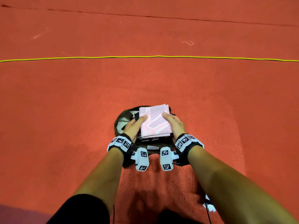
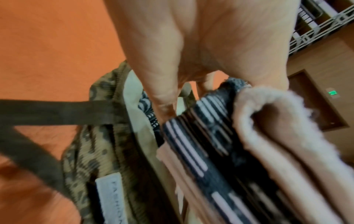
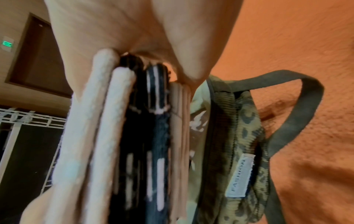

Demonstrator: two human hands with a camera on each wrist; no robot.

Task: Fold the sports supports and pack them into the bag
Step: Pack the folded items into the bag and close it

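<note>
We held the stack of folded sports supports [image 1: 154, 122] between both hands over the open mouth of the leopard-print bag [image 1: 120, 122], which lay on the red carpet [image 1: 64, 102] just in front of us. Our left hand [image 1: 133, 126] gripped the stack's left edge, thumb lying across the top pink support and the fingers curled underneath, out of sight from the head camera. Our right hand [image 1: 174, 125] mirrored it on the right edge, thumb on top and fingers wrapped below. From the left wrist we saw the stack [image 2: 229, 151] edge-on: pink layers outermost with a dark layer marked by pale stripes between them, our left hand [image 2: 210, 45] closed round it, and the bag [image 2: 99, 151] with its pale lining beside and beneath. The brown strap [image 2: 57, 112] of the bag trailed away over the carpet, and a white label [image 2: 113, 201] sat on the bag's outer face. The right wrist view showed the same layers [image 3: 134, 136] clamped in our right hand [image 3: 134, 30], the bag [image 3: 239, 136] just alongside with its label [image 3: 240, 175] reading FASHION and a strap [image 3: 298, 121] looping outward. A thin yellow cord [image 1: 145, 57] lay across the carpet well beyond the bag.
</note>
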